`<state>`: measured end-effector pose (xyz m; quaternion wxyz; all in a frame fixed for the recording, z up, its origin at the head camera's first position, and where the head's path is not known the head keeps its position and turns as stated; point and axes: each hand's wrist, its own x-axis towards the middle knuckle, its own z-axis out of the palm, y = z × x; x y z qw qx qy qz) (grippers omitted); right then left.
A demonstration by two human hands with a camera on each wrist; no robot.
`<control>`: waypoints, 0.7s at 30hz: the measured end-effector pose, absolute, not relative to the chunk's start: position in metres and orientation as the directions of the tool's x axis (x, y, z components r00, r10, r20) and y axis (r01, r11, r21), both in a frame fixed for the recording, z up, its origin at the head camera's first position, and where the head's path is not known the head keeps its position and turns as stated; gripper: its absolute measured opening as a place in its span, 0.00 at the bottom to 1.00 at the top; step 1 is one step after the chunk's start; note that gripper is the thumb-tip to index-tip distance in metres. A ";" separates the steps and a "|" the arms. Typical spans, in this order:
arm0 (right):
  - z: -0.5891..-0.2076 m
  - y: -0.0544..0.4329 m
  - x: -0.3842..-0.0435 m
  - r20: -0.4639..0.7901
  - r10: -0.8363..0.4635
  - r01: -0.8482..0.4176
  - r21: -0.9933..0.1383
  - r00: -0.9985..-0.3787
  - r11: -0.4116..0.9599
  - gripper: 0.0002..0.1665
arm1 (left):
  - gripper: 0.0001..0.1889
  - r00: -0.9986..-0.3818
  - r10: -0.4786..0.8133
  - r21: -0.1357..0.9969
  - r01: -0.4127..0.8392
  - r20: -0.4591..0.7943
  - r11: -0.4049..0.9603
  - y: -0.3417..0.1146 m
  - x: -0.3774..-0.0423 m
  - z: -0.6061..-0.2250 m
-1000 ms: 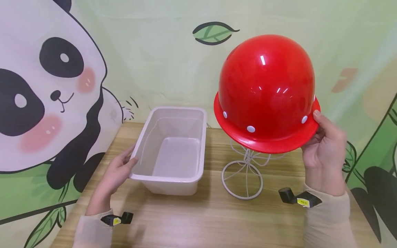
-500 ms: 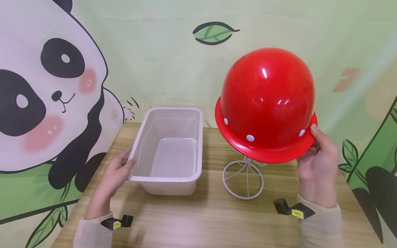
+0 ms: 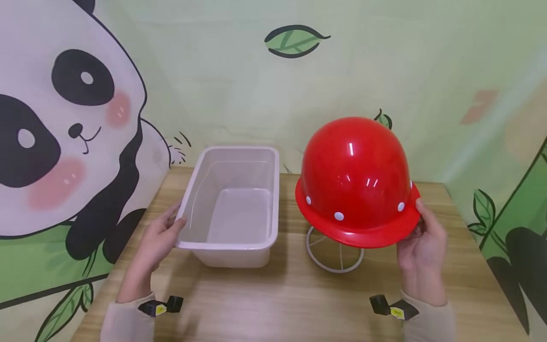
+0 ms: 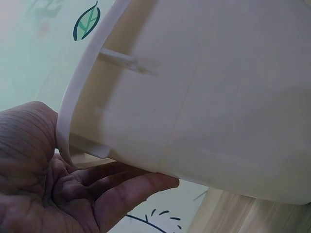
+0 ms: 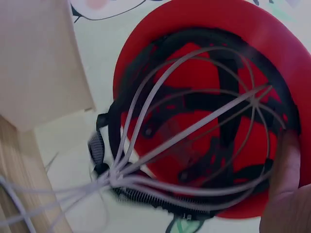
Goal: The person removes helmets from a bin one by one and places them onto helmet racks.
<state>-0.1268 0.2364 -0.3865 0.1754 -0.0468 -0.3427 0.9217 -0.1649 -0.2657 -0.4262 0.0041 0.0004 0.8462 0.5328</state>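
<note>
A red hard hat (image 3: 354, 171) with white rivets sits over a white wire stand (image 3: 335, 270), whose ring base rests on the table. In the right wrist view the wire frame (image 5: 194, 126) reaches inside the shell, among the black straps (image 5: 228, 97). My right hand (image 3: 423, 251) pinches the brim at its right side, thumb on top and fingers beneath. At left, my left hand (image 3: 158, 240) grips the rim of a white plastic bin (image 3: 231, 259) at its near left corner. The left wrist view shows the fingers (image 4: 141, 189) against the bin's outer wall.
Both objects stand on a wood-grain table (image 3: 278, 304), bin left and stand right, with a narrow gap between. A cloth backdrop (image 3: 205, 71) with printed pandas and leaves rises behind and at the sides. Each sleeve carries a small black wrist camera (image 3: 160, 306).
My right hand has lowered the hard hat down over the wire stand, so the stand's upper wires are now hidden. The left hand and bin shifted slightly left earlier, then stayed.
</note>
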 end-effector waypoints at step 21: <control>-0.415 0.252 -0.111 0.140 0.171 -0.219 -0.716 -0.975 -0.663 0.19 | 0.29 -1.000 0.000 0.907 -0.014 -0.016 0.422 -0.266 -0.165 -0.428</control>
